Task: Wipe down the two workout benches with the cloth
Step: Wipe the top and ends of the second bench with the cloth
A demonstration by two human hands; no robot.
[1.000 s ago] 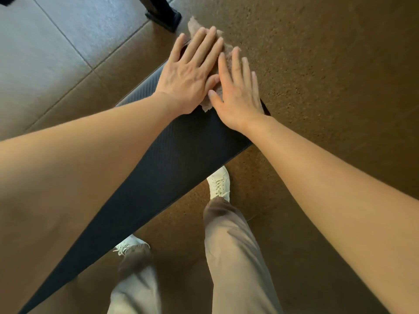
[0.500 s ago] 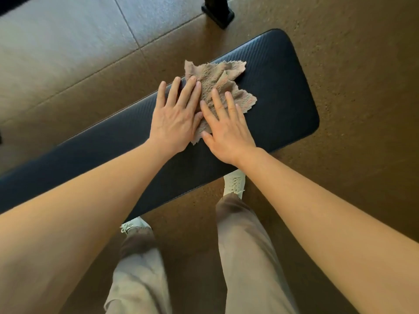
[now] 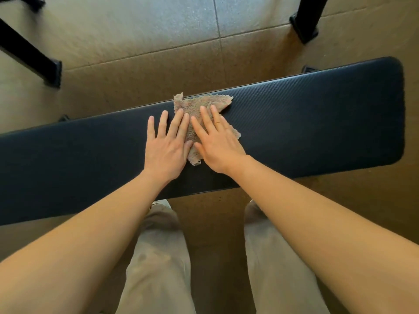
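Observation:
A long black padded bench (image 3: 317, 123) runs across the view from left to right in front of me. A frayed beige cloth (image 3: 200, 105) lies on its top near the far edge, about mid-length. My right hand (image 3: 217, 143) presses flat on the cloth with the fingers spread. My left hand (image 3: 166, 150) lies flat beside it, its index and middle fingers on the cloth's left edge and the rest on the bare pad. Only this one bench is in view.
A black metal leg (image 3: 31, 57) stands on the floor at the far left and another black leg (image 3: 306, 21) at the far right. Brown speckled floor mat (image 3: 140, 71) meets grey tiles (image 3: 158, 17) beyond the bench. My trouser legs stand against the near side.
Both hands have slid the cloth along the pad from the bench's right end towards its middle. The view has swung, so the bench now lies nearly level across the frame.

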